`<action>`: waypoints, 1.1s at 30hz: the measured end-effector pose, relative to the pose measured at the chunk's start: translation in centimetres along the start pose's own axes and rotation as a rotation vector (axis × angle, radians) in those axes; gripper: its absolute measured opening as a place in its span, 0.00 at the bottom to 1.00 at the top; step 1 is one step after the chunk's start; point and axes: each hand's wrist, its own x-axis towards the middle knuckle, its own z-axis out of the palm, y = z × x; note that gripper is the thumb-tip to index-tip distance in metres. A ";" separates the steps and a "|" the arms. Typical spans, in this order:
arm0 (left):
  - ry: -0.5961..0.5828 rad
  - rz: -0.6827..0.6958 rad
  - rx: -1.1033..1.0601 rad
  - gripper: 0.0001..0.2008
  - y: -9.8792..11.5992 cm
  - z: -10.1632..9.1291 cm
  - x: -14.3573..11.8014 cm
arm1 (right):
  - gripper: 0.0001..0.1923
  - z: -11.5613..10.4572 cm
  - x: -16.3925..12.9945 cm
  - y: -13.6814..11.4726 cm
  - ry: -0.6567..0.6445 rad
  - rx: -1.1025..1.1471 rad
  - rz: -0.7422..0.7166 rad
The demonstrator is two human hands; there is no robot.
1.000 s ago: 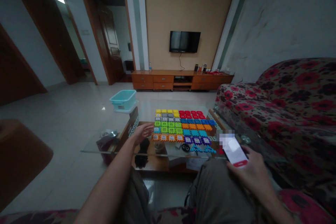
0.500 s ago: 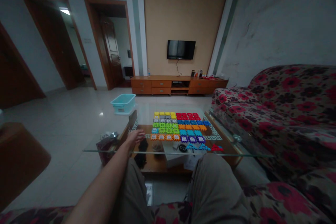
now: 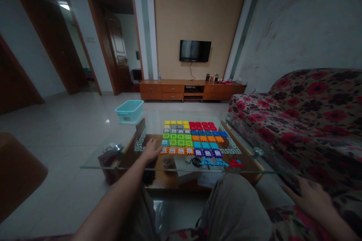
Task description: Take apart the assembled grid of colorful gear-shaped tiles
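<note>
- While you sit on the floral sofa (image 3: 311, 109), your left hand (image 3: 151, 150) lies flat and open on the glass table (image 3: 113, 160), holding nothing.
- Its fingers reach the left edge of the coloured tile mat (image 3: 192, 138), by the orange tiles (image 3: 177, 151).
- Your right hand (image 3: 309, 196) rests open, palm down, on the near sofa cushion, well apart from the mat.

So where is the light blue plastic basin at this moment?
In the head view, the light blue plastic basin sits on the tiled floor, beyond the far left corner of the glass table, left of the coloured tiles.
</note>
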 end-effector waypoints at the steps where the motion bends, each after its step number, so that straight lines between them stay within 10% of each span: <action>1: -0.036 0.043 0.026 0.21 0.2 0.6 -0.1 | 0.22 1.5 1.6 -2.3 -0.045 -0.012 -0.063; 5: -0.198 0.227 0.153 0.27 1.3 2.9 -0.8 | 0.30 7.0 5.5 -12.8 -0.327 -0.010 -0.278; 10: -0.355 0.537 0.515 0.31 1.9 4.5 -0.6 | 0.38 9.7 7.1 -20.2 -0.497 -0.113 -0.176; 15: -0.309 0.535 0.508 0.28 2.0 5.2 0.7 | 0.37 10.8 8.9 -21.5 -0.459 -0.202 0.053; 33: -0.144 0.451 0.292 0.19 2.5 6.0 1.9 | 0.17 12.9 11.8 -21.9 -0.500 -0.177 0.012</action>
